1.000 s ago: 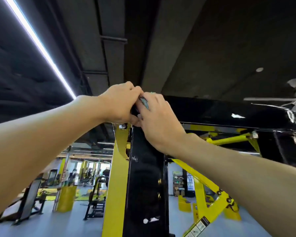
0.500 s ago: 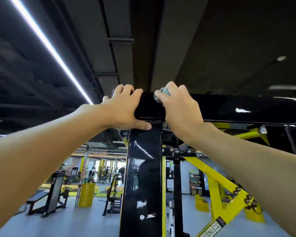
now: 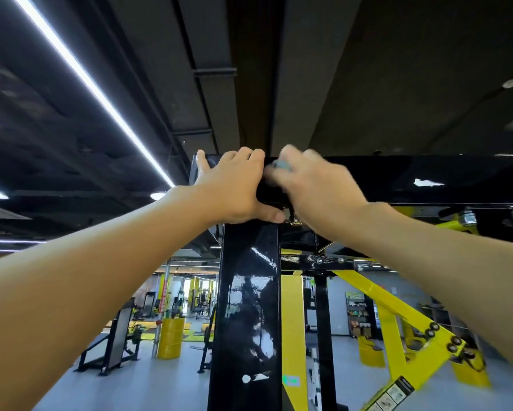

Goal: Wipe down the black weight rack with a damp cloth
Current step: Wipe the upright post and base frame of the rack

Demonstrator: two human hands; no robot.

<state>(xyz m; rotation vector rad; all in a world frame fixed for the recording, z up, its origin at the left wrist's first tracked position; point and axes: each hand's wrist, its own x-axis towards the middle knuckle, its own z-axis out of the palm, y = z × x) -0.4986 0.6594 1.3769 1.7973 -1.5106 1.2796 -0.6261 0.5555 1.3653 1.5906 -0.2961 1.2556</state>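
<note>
The glossy black weight rack (image 3: pixel 249 307) rises as a wide upright post in front of me and joins a black top beam (image 3: pixel 427 179) that runs to the right. My left hand (image 3: pixel 234 185) lies over the top left corner of the rack, fingers hooked over the upper edge and thumb pressed against the front face. My right hand (image 3: pixel 314 185), blurred, grips a small blue-grey cloth (image 3: pixel 282 165) against the top beam just right of the left hand. Most of the cloth is hidden under the fingers.
Yellow frame struts (image 3: pixel 397 315) and a bolted black crossbar (image 3: pixel 323 259) sit right of the post. Behind are a gym floor with benches (image 3: pixel 113 342), a yellow drum (image 3: pixel 170 336) and other machines. A long ceiling light strip (image 3: pixel 95 90) runs overhead at the left.
The hands came apart from the post's top. The left hand settled on the rack's top corner; the right hand with the cloth slid along the top beam and is now blurred with motion.
</note>
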